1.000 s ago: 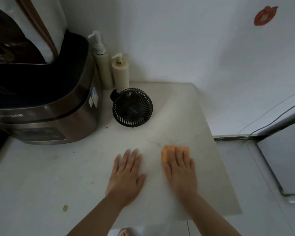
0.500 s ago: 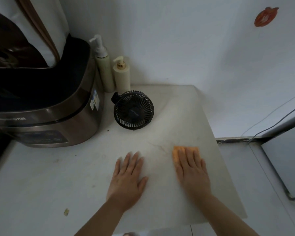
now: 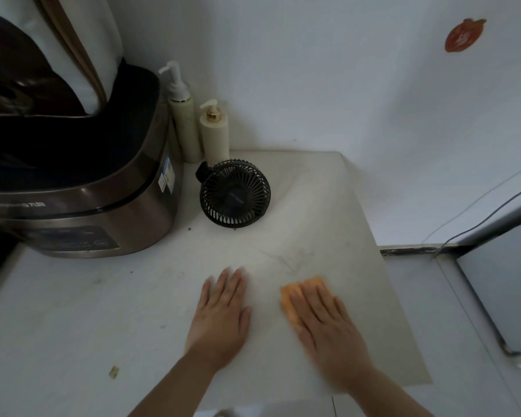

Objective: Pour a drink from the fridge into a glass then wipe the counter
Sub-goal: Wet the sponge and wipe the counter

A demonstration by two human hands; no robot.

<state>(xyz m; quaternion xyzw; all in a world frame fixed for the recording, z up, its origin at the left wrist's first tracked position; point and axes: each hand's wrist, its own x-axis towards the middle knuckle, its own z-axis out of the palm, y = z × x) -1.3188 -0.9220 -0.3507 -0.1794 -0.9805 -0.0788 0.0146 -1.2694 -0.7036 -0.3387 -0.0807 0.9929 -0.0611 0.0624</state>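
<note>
A white counter (image 3: 328, 206) fills the middle of the view, marked with faint scratches and specks. My right hand (image 3: 325, 323) lies flat on an orange cloth (image 3: 289, 299), pressing it onto the counter near the right edge; only the cloth's far and left parts show past the fingers. My left hand (image 3: 220, 314) rests flat on the bare counter just left of it, fingers spread, holding nothing. No glass or drink is in view.
A brown rice cooker (image 3: 82, 200) stands at the left. Two cream pump bottles (image 3: 199, 127) sit against the wall, with a small black fan (image 3: 235, 192) in front. A crumb (image 3: 113, 372) lies front left. The fridge top (image 3: 506, 290) is at right.
My right hand slid the orange cloth to the right, then back toward me and a little left. My left hand stayed flat in about the same spot.
</note>
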